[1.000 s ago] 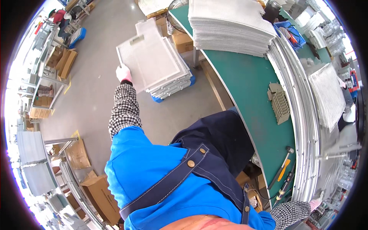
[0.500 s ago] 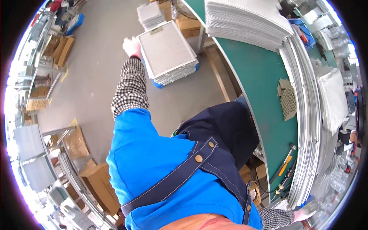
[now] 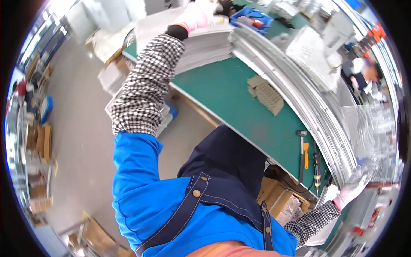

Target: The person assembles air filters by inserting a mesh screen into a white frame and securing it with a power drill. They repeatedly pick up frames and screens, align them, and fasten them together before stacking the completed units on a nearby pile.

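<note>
My left hand [image 3: 199, 18], in a white and pink glove, reaches over the stack of white mesh sheets [image 3: 203, 49] at the table's far end. Its fingers are blurred and bright, so their grip is unclear. My right hand [image 3: 353, 185], gloved too, lies by the near end of the long white metal frames [image 3: 295, 81], its fingers stretched out. Between the hands, a cluster of beige toothed pieces [image 3: 266, 94] rests on the green table [image 3: 214, 90]. Toward the near right lie a hammer [image 3: 302, 147], a yellow-handled tool [image 3: 306, 155] and a black screwdriver-like tool [image 3: 317, 169].
A blue bin [image 3: 251, 20] with small items stands beyond the frames. White mesh sheets [image 3: 314, 58] lean farther right. An open carton [image 3: 282, 203] sits below the table edge. Left of the table, a panel stack [image 3: 165, 120] is partly hidden by my left arm. Another person [image 3: 368, 73] is at far right.
The view has turned to the right. My left hand has gone from beside the floor-level panel stack to above the sheets on the table. My right hand now shows more fully beside the frames.
</note>
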